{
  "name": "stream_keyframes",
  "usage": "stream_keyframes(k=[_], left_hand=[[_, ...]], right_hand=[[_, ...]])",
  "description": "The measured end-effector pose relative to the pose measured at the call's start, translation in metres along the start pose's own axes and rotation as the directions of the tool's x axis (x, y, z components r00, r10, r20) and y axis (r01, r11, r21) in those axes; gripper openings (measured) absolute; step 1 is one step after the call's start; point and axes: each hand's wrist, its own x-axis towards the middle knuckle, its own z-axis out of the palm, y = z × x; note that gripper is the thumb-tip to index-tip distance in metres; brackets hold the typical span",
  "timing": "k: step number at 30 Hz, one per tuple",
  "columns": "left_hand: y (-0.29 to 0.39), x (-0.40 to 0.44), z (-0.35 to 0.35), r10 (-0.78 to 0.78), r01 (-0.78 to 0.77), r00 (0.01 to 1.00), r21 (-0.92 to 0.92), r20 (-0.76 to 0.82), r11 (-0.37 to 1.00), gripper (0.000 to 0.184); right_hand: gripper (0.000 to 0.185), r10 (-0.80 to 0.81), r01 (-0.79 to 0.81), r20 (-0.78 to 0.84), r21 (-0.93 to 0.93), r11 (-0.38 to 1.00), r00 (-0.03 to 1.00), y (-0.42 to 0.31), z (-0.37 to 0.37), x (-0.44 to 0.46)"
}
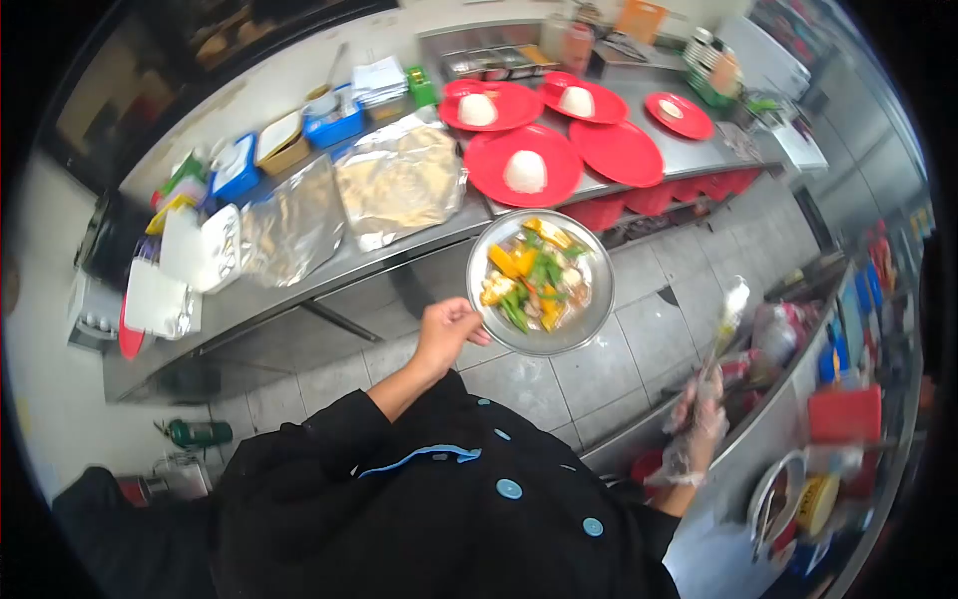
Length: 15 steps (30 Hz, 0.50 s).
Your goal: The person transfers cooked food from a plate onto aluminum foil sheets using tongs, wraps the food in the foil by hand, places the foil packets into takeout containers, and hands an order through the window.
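My bare left hand pinches the rim of a round metal dish, which is held out over the floor. In the dish lie mixed vegetables, with orange chunks, green pieces and some broth. My right hand, in a clear plastic glove, is closed around the handle of a long spoon. The spoon points upward, and its blurred, shiny head stands to the right of the dish, apart from it. Beyond the dish, a red plate bears a mound of white rice.
Several red plates, one a bare plate, stand on the steel counter. Foil-covered trays, blue bins and an open white foam box line its left part. At right is another counter with a metal bowl.
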Motion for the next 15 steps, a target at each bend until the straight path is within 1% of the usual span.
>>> stream_keyframes(k=[1, 2, 3, 4, 5, 6, 7, 8, 10, 11, 12, 13, 15], left_hand=[[0.001, 0.005, -0.019, 0.043, -0.046, 0.993, -0.024, -0.109, 0.999, 0.007], [0.002, 0.010, -0.039, 0.082, -0.093, 0.973, -0.040, -0.216, 0.995, 0.008], [0.005, 0.015, -0.058, 0.083, -0.099, 0.965, -0.053, -0.249, 0.994, 0.008], [0.007, 0.020, -0.078, 0.100, -0.116, 0.946, -0.037, -0.309, 0.993, 0.009], [0.007, 0.027, -0.094, 0.114, -0.130, 0.924, -0.018, -0.366, 0.991, 0.010], [0.007, 0.035, -0.111, 0.113, -0.134, 0.913, -0.028, -0.391, 0.991, 0.010], [0.006, 0.044, -0.127, 0.113, -0.148, 0.890, -0.044, -0.442, 0.988, 0.010], [0.005, 0.052, -0.143, 0.112, -0.161, 0.866, -0.058, -0.488, 0.985, 0.010], [0.005, 0.068, -0.170, 0.116, -0.181, 0.844, -0.075, -0.524, 0.981, 0.010], [0.005, 0.075, -0.182, 0.121, -0.196, 0.831, -0.082, -0.542, 0.977, 0.010], [0.006, 0.080, -0.192, 0.116, -0.196, 0.828, -0.089, -0.549, 0.977, 0.010], [0.008, 0.086, -0.201, 0.107, -0.195, 0.816, -0.097, -0.567, 0.976, 0.010], [0.006, 0.100, -0.221, 0.094, -0.196, 0.804, -0.112, -0.587, 0.974, 0.010]], right_hand=[[0.068, 0.049, -0.043, 0.032, -0.174, 0.984, 0.998, 0.026, -0.002, 0.027], [0.068, 0.059, -0.045, 0.068, -0.184, 0.982, 0.996, 0.036, 0.021, 0.045], [0.059, -0.263, 0.312, 0.169, -0.571, 0.759, 0.950, 0.042, 0.058, 0.064], [0.055, -0.377, 0.470, 0.297, -0.694, 0.546, 0.877, 0.041, 0.094, 0.073], [0.051, -0.478, 0.584, 0.415, -0.761, 0.284, 0.774, 0.039, 0.130, 0.081], [0.051, -0.292, 0.495, 0.412, -0.805, 0.326, 0.863, 0.026, 0.167, 0.079], [0.051, -0.094, 0.396, 0.389, -0.853, 0.341, 0.917, 0.017, 0.201, 0.079], [0.051, -0.087, 0.413, 0.409, -0.847, 0.335, 0.909, 0.013, 0.231, 0.082], [0.050, 0.098, 0.510, 0.527, -0.846, 0.156, 0.844, 0.012, 0.282, 0.091], [0.050, 0.104, 0.519, 0.536, -0.841, 0.151, 0.838, 0.019, 0.301, 0.096], [0.049, 0.006, 0.663, 0.672, -0.732, 0.158, 0.741, 0.029, 0.317, 0.103], [0.049, -0.096, 0.786, 0.782, -0.600, 0.147, 0.615, 0.038, 0.335, 0.110], [0.051, -0.056, 0.806, 0.806, -0.581, 0.117, 0.589, 0.051, 0.368, 0.123]])
